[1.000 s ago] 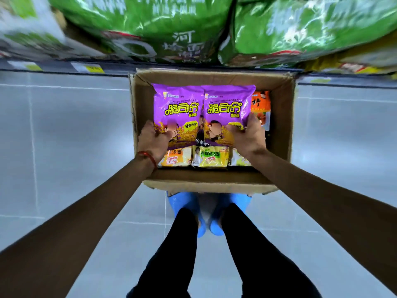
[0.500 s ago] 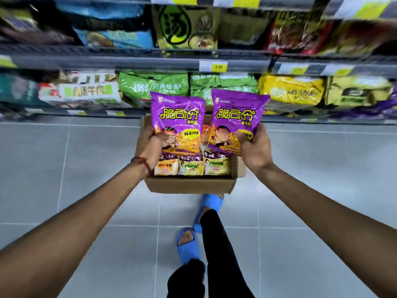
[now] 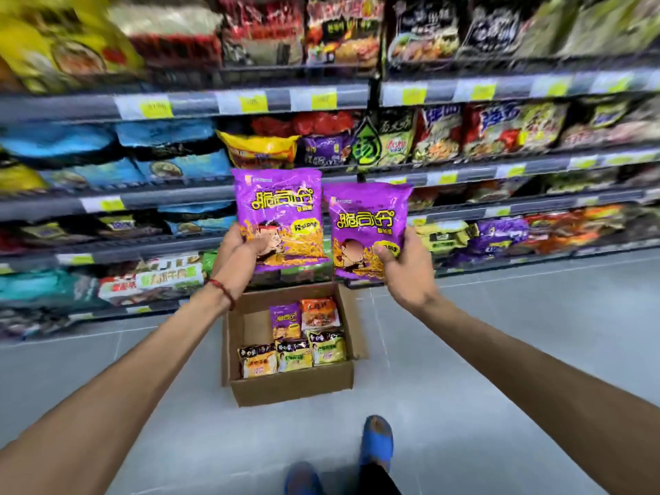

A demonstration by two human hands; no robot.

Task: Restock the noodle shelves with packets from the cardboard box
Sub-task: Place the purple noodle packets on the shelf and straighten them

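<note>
Holding one purple noodle packet each, the left hand (image 3: 238, 249) grips the higher packet (image 3: 279, 216) and the right hand (image 3: 403, 266) the lower packet (image 3: 368, 228), above the cardboard box (image 3: 291, 385). Carrying is underway; next, finding matching purple stock on the shelves (image 3: 321, 171).

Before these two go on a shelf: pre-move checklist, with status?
1. Left hand grips left purple packet by its lower part: ok.
2. Right hand grips right purple packet by its lower part: ok.
3. Both packets roughly upright, print facing the camera: ok.
4. Both packets held above the cardboard box, clear of it: ok.
5. Purple shelf packs are the same product: cannot tell, blurred.
6. Free slot on the shelves: cannot tell.
</note>
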